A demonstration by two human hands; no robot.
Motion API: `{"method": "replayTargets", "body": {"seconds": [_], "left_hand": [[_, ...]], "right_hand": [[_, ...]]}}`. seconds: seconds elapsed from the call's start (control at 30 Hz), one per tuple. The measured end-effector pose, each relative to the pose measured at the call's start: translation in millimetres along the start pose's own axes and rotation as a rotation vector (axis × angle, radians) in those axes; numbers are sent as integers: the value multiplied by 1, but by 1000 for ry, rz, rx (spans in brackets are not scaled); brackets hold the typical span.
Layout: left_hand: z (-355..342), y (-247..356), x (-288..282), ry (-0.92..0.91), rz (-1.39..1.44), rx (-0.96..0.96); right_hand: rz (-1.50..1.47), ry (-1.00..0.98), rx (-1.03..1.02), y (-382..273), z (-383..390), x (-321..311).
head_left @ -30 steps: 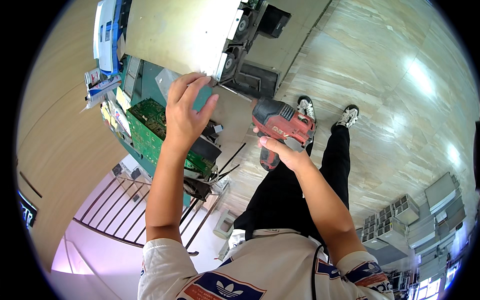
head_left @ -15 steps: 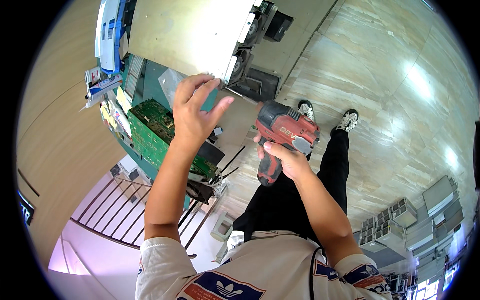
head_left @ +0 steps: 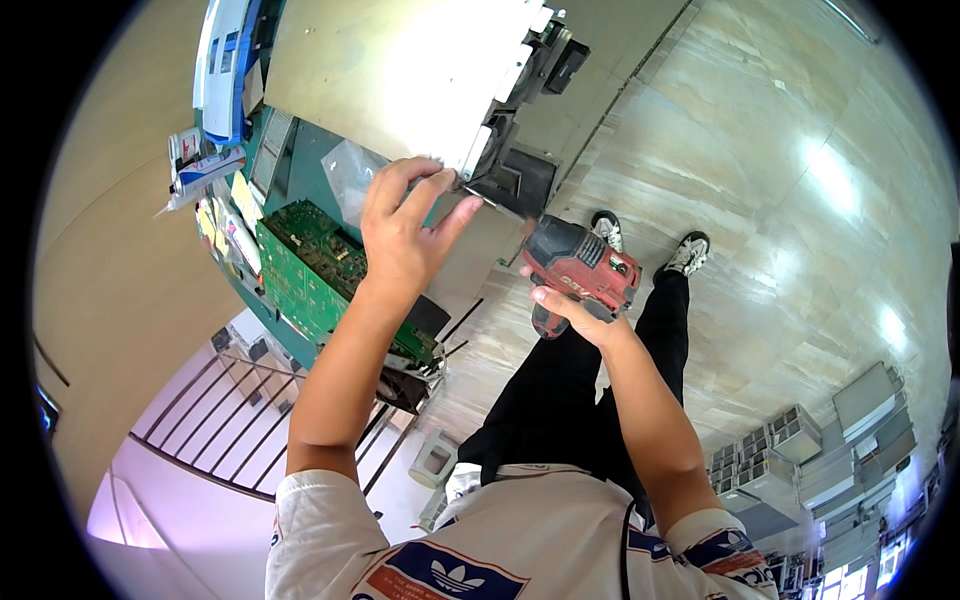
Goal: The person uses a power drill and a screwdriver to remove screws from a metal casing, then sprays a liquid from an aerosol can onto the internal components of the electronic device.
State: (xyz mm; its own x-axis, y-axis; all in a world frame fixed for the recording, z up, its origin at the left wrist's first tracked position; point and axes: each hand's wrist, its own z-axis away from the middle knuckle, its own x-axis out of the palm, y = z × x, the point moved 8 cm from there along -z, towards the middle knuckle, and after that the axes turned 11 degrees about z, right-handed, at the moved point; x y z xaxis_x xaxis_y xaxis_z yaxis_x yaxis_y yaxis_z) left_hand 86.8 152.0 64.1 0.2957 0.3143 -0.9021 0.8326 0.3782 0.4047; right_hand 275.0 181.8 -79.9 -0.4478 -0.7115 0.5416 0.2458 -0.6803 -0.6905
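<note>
My right hand (head_left: pixel 590 322) is closed around the grip of a red and black cordless drill driver (head_left: pixel 580 265). Its long thin bit (head_left: pixel 500 204) points left and meets the near corner of a big pale metal case (head_left: pixel 390 85). At that same corner is my left hand (head_left: pixel 402 225), fingers bent and thumb held apart. Its fingertips touch or nearly touch the case edge, and I see nothing held in it. Dark fans (head_left: pixel 490 145) in metal brackets line the right side of the case.
Green circuit boards (head_left: pixel 310 255) lie on the green bench left of my left forearm, with a clear plastic bag (head_left: pixel 350 178) beyond them. Glue tubes (head_left: pixel 205 170) and a blue-and-white unit (head_left: pixel 225 75) stand farther left. A railing (head_left: pixel 230 420) runs behind the bench. Grey equipment (head_left: pixel 800 450) is stacked at lower right.
The case has shifted slightly right in view. My left hand has moved a little right with its corner. The driver has tilted, its grip now more hidden behind my right hand.
</note>
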Motion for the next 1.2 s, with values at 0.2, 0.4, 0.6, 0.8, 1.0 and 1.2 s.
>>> {"method": "replayTargets", "body": {"seconds": [0.2,0.4,0.6,0.8,1.0,1.2], "left_hand": [[2,-2,-1,15,20,6],[2,0,-2,9,33,0],[3,3,-5,8,41,-13],[65,-41,30,369,921,-954],[72,-8,99,677,1719,-1354],[72,-16,107,836,1859,-1241]], "right_hand": [[-203,-43,44,-3,2,16],[-261,-73,63,11,6,25],[-186,-90,6,4,9,19],[-196,-30,21,7,7,8],[85,17,-40,0,5,-9],[395,11,-72,-16,3,-24]]}}
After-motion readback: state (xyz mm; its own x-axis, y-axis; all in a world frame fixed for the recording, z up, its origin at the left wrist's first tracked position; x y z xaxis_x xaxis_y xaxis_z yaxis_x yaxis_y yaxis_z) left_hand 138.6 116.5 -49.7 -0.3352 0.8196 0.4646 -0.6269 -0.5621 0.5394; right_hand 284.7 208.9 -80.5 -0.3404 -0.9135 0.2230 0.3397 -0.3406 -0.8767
